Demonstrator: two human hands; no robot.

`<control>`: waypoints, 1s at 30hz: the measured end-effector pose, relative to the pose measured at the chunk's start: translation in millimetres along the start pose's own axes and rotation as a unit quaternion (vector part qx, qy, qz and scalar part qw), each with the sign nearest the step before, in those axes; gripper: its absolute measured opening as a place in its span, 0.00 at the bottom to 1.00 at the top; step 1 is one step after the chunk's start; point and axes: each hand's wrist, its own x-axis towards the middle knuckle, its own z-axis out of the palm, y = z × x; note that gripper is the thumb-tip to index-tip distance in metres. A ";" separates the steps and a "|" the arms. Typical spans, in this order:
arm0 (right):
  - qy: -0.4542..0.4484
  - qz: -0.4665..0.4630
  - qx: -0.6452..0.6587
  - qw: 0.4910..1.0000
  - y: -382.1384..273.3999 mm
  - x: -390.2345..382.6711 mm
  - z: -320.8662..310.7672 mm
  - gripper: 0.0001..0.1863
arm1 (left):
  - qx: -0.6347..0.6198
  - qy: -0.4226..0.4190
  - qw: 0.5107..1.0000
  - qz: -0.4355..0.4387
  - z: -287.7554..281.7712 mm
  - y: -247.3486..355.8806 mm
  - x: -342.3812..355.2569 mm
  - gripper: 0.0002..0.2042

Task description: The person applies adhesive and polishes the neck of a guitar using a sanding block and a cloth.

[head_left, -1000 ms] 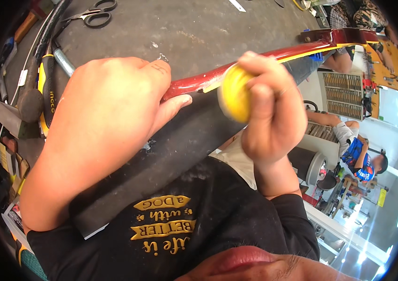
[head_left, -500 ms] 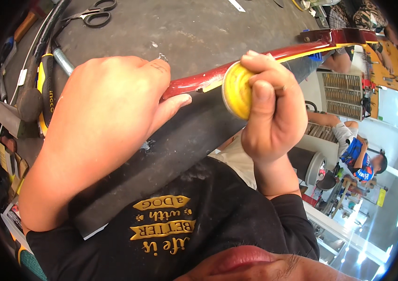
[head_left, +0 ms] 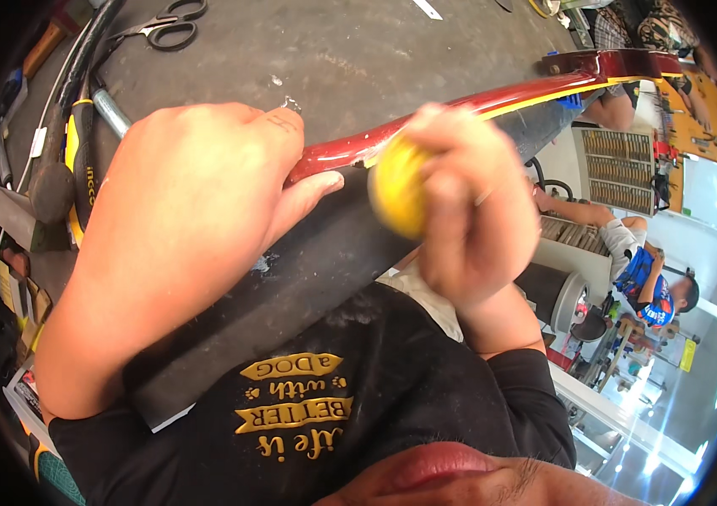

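Note:
A glossy dark red guitar neck (head_left: 536, 91) with a yellow strip along its near edge runs from my left hand to the guitar body (head_left: 599, 63) at the far right. My left hand (head_left: 198, 181) is wrapped around the neck's near-left end, thumb underneath. In my right hand (head_left: 481, 211), blurred by motion, a yellow round disc (head_left: 399, 187) is pinched and sits against the neck's edge just right of my left hand. What the disc is, I cannot make out. Whether it touches the wood is hidden by the blur.
Scissors (head_left: 173, 32) and a yellow-black handled tool (head_left: 80, 160) lie on the grey workbench (head_left: 358, 51) at left. Its dark front edge (head_left: 232, 337) is close to my body. A seated person in blue (head_left: 647, 274) and shelving (head_left: 620, 169) are off to the right.
My right hand has moved left along the neck with the yellow disc, coming closer to my left hand. My left hand and the guitar look nearly unmoved.

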 end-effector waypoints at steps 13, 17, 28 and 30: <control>-0.005 -0.018 0.054 0.998 -2.9 -12.8 -34.4 0.16 | -0.001 0.009 1.000 -0.007 0.6 0.0 -3.0 0.20; 0.089 0.016 0.013 0.996 13.3 -16.5 -26.8 0.17 | 0.000 0.006 1.000 0.000 -1.3 2.1 -0.7 0.20; 0.028 0.001 -0.004 1.000 -0.9 -0.1 1.6 0.06 | -0.005 0.005 1.000 0.000 -0.3 0.5 -1.2 0.20; 0.046 0.033 0.009 0.998 2.0 0.3 1.2 0.07 | 0.000 0.003 1.000 -0.006 0.2 0.1 -2.9 0.19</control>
